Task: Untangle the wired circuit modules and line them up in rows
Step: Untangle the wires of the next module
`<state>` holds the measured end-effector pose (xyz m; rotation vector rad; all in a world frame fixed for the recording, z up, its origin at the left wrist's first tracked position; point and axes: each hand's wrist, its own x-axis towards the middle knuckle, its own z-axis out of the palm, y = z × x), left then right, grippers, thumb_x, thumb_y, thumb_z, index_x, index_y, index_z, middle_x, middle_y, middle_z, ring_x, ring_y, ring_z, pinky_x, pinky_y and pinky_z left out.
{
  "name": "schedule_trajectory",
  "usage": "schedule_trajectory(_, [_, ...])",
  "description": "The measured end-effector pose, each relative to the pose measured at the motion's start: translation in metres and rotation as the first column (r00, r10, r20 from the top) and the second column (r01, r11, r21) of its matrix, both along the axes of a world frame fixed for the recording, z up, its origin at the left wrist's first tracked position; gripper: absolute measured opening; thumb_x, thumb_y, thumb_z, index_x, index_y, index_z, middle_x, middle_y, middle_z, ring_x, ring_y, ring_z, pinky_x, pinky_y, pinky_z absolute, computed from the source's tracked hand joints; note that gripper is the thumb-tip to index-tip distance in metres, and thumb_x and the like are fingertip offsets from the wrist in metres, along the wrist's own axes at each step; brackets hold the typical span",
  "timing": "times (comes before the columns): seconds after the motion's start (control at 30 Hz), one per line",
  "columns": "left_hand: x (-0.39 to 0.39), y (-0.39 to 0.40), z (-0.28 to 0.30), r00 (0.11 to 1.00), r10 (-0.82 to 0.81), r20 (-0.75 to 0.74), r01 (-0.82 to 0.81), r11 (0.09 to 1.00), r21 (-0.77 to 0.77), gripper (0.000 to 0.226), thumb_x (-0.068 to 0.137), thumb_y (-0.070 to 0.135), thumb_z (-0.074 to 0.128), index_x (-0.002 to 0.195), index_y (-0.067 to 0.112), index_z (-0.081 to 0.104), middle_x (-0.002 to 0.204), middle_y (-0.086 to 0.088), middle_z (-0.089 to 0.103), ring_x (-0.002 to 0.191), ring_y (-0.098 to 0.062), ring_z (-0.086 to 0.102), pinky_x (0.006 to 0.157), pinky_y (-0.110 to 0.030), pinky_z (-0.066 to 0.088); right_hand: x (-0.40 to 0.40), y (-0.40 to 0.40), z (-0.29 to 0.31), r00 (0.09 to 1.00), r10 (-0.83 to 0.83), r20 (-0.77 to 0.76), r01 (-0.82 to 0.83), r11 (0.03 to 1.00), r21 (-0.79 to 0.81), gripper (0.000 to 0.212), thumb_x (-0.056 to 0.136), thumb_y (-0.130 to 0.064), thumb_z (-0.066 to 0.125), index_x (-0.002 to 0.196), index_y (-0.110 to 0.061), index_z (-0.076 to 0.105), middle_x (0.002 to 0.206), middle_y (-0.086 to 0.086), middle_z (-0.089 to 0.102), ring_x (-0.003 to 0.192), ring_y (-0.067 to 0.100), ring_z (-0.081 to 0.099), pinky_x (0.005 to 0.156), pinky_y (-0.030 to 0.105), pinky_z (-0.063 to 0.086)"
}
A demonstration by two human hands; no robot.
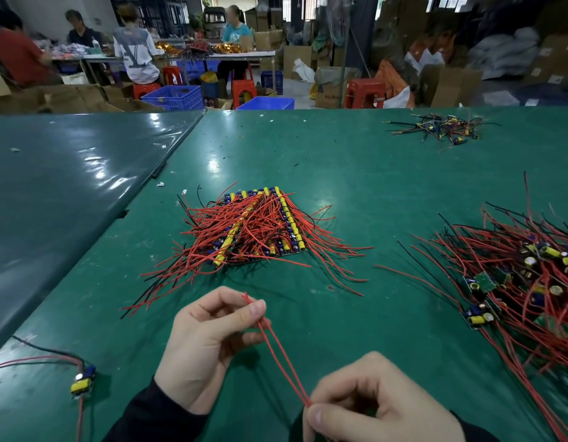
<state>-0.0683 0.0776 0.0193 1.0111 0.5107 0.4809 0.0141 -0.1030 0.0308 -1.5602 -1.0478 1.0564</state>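
Head view, task partly done: rowed stack of modules (254,228) at centre; tangled heap (525,282) at right, unsorted. Left hand (209,346) and right hand (372,406) each pinch two red wires (282,355) stretched between them.

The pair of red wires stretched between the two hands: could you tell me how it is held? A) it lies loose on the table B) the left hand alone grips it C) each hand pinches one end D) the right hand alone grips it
C: the left hand pinches the upper end of the red wires and the right hand pinches the lower end, above the green table.
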Motion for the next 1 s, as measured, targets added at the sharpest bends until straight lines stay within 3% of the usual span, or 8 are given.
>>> schedule_trajectory(0.1, [0.0,-0.001,-0.004,0.993,0.12,-0.022,-0.116,0.984,0.134,0.017,0.051,-0.001,0.072,0.05,0.01,0.059,0.058,-0.013,0.061,0.049,-0.019,0.062,0.04,-0.023,0.048,-0.001,-0.002,-0.006,0.875,-0.079,0.477,0.051,0.996,0.072,0.021,0.082,-0.026,0.058,0.064,-0.018,0.066,0.048,0.005,0.044,0.044,0.01,0.037,0.048,0.025,0.031])
schedule_trajectory(0.17, [0.002,-0.005,-0.008,0.983,0.181,-0.032,-0.167,0.949,0.267,0.022,0.056,-0.007,0.074,0.049,0.009,0.06,0.057,-0.012,0.062,0.049,-0.017,0.062,0.04,-0.023,0.049,-0.003,-0.003,-0.011,0.633,-0.104,0.767,0.025,0.993,0.114,0.023,0.077,-0.025,0.058,0.056,-0.021,0.05,0.049,0.003,0.038,0.042,0.015,0.033,0.042,0.022,0.031])
schedule_trajectory(0.23, [0.004,-0.008,-0.012,0.981,0.193,-0.037,-0.171,0.933,0.317,0.023,0.059,-0.008,0.074,0.05,0.008,0.061,0.058,-0.011,0.064,0.051,-0.017,0.064,0.042,-0.023,0.05,-0.005,-0.003,-0.016,0.427,-0.075,0.901,0.001,0.997,0.082,0.026,0.073,-0.029,0.057,0.054,-0.022,0.041,0.047,0.002,0.038,0.04,0.017,0.034,0.033,0.021,0.031])
schedule_trajectory(0.3, [0.005,-0.007,-0.012,0.99,0.136,-0.041,-0.123,0.964,0.236,0.013,0.056,0.0,0.073,0.054,0.008,0.064,0.065,-0.013,0.068,0.058,-0.023,0.068,0.046,-0.025,0.053,-0.004,-0.003,-0.021,0.316,-0.11,0.942,-0.007,0.993,0.118,0.024,0.072,-0.032,0.055,0.052,-0.021,0.045,0.045,0.0,0.043,0.038,0.016,0.037,0.031,0.021,0.032])
schedule_trajectory(0.47, [0.005,0.0,-0.008,1.0,0.01,0.022,-0.005,0.981,-0.196,0.006,0.057,0.012,0.075,0.058,0.011,0.069,0.07,-0.017,0.071,0.062,-0.025,0.071,0.05,-0.027,0.056,0.009,-0.008,-0.018,0.455,-0.256,0.853,0.14,0.966,0.216,0.019,0.081,-0.038,0.055,0.07,-0.024,0.062,0.059,-0.006,0.059,0.049,0.017,0.049,0.04,0.023,0.043])
schedule_trajectory(0.57, [0.006,-0.002,-0.006,0.997,-0.026,0.067,0.046,0.948,-0.314,0.048,0.02,0.022,0.098,0.058,0.012,0.071,0.065,-0.011,0.07,0.06,-0.021,0.071,0.058,-0.035,0.059,0.018,-0.009,-0.016,0.357,-0.288,0.888,0.19,0.954,0.233,0.021,0.084,-0.04,0.051,0.075,-0.026,0.065,0.063,-0.012,0.064,0.055,0.015,0.059,0.042,0.025,0.047])
schedule_trajectory(0.63, [0.006,-0.002,-0.007,0.996,-0.024,0.088,0.056,0.923,-0.38,0.054,0.01,0.023,0.097,0.055,0.01,0.069,0.058,-0.008,0.066,0.057,-0.018,0.069,0.06,-0.038,0.059,0.022,-0.009,-0.016,0.301,-0.313,0.901,0.219,0.942,0.254,0.022,0.085,-0.041,0.05,0.077,-0.028,0.066,0.065,-0.014,0.065,0.059,0.012,0.063,0.043,0.025,0.048])
schedule_trajectory(1.0, [0.003,-0.003,-0.008,0.986,-0.044,0.16,0.095,0.94,-0.328,0.051,0.014,0.022,0.098,0.056,0.014,0.07,0.069,-0.011,0.071,0.068,-0.023,0.072,0.063,-0.035,0.059,0.025,-0.006,-0.026,0.206,-0.322,0.924,0.166,0.942,0.291,0.023,0.086,-0.039,0.051,0.076,-0.026,0.067,0.063,-0.012,0.062,0.056,0.013,0.058,0.042,0.023,0.045])
